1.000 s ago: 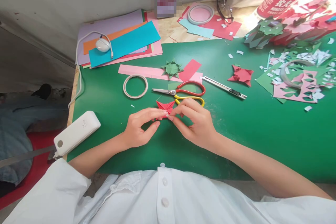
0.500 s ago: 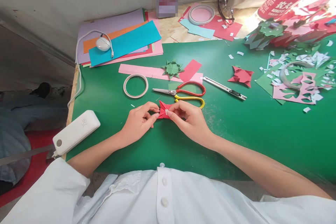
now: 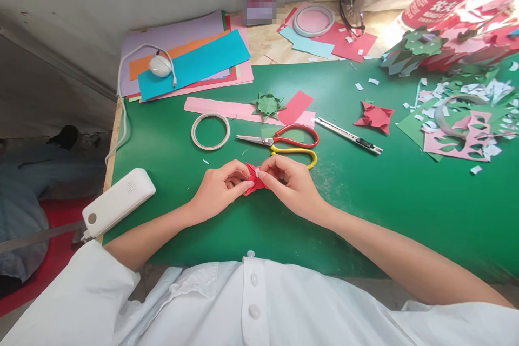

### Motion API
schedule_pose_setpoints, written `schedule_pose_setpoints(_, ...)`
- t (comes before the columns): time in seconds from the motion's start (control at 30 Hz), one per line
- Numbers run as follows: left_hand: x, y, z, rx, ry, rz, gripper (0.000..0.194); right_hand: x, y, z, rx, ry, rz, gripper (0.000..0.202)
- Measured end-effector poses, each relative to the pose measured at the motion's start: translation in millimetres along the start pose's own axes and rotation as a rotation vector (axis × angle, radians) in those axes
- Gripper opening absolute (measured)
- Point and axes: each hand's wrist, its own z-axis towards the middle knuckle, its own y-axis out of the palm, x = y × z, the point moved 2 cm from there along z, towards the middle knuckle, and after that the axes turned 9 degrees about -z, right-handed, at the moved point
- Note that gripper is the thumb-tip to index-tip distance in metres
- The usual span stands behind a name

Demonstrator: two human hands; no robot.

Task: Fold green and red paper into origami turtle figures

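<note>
A small folded red paper piece (image 3: 254,177) is between my two hands, low in the middle of the green table. My left hand (image 3: 222,189) pinches its left side. At its right side my right hand (image 3: 292,186) is closed on it, with a small white bit (image 3: 257,172) showing at the thumb and fingertips. Just beyond my right hand lie scissors (image 3: 265,141) with one red and one yellow handle. A tape roll (image 3: 210,132) rests flat to their left. Behind them are a green paper star (image 3: 268,104) and a pink strip (image 3: 219,106).
A utility knife (image 3: 349,136) and a red folded star (image 3: 375,117) lie right of the scissors. Paper scraps (image 3: 458,140) cover the far right. A white power bank (image 3: 119,203) sits at the left edge, below stacked coloured sheets (image 3: 194,65).
My left hand has shifted slightly right and its fingers cover more of the red paper, which has turned a little. The whole view has shifted slightly.
</note>
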Motion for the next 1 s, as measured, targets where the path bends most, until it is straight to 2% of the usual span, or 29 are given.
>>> schedule_pose_setpoints(0.17,-2,0.8,0,0.011,0.054,0.042,0.006,0,1,0,-0.003,0.003,0.018,0.020)
schedule_pose_setpoints(0.3,-4,1.7,-1,0.045,0.092,0.092,0.012,1,2,-2,0.000,0.003,0.039,0.022)
schedule_pose_setpoints(0.43,-3,4.1,-3,0.093,0.113,0.041,0.018,0,1,-6,0.095,0.000,0.026,0.023)
schedule_pose_setpoints(0.53,-3,6.1,-4,0.108,0.139,0.016,0.021,-2,2,-9,0.157,-0.040,-0.036,0.018)
schedule_pose_setpoints(0.7,-5,7.6,-5,0.103,0.218,0.068,0.021,-5,7,-12,0.187,-0.150,-0.212,0.012)
schedule_pose_setpoints(1.0,-6,7.8,-6,0.108,0.267,0.096,0.022,-3,8,-9,0.186,-0.154,-0.239,0.013)
